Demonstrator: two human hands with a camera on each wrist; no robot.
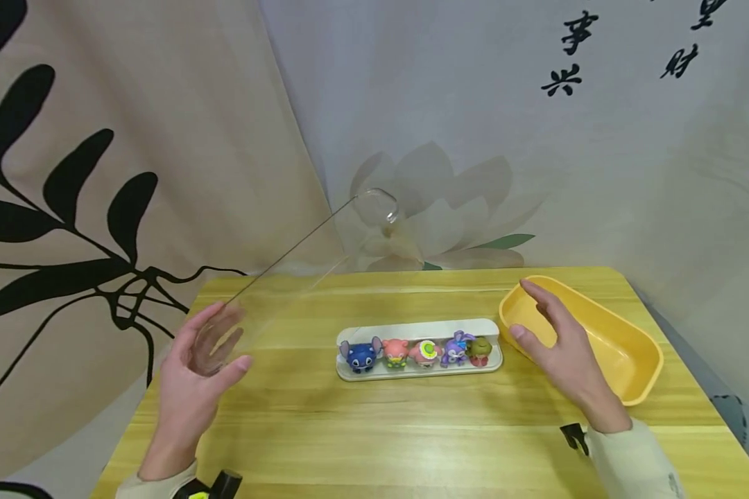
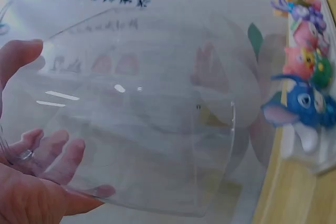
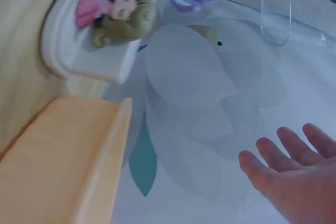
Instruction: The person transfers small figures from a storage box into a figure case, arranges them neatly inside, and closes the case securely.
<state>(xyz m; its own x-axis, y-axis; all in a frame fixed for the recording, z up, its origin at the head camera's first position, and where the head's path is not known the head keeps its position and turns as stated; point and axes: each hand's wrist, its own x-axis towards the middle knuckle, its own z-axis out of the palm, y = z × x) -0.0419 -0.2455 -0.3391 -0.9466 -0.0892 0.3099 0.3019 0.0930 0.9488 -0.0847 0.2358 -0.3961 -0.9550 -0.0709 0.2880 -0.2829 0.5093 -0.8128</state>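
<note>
In the left wrist view, my left hand (image 1: 190, 388) grips one end of a clear plastic cover (image 2: 147, 124), with some fingers seen through it. The cover is lifted above the table and tilted, its far rounded end raised. A white display base (image 1: 418, 328) rests on the table, holding a row of small figurines: a blue one (image 1: 360, 356), two pink ones (image 1: 395, 352), a purple one (image 1: 455, 348) and an olive-green one (image 1: 479, 351). My right hand (image 1: 568, 353) is held over a yellow plastic tray (image 1: 624, 339), fingers extended, holding nothing.
The wooden table (image 1: 412, 436) carries the base at its middle and the yellow tray at its right. Behind stands a pale curtain (image 1: 449, 104) with dark writing and a flower print. Black leaf shapes (image 1: 75, 180) mark the cloth at left.
</note>
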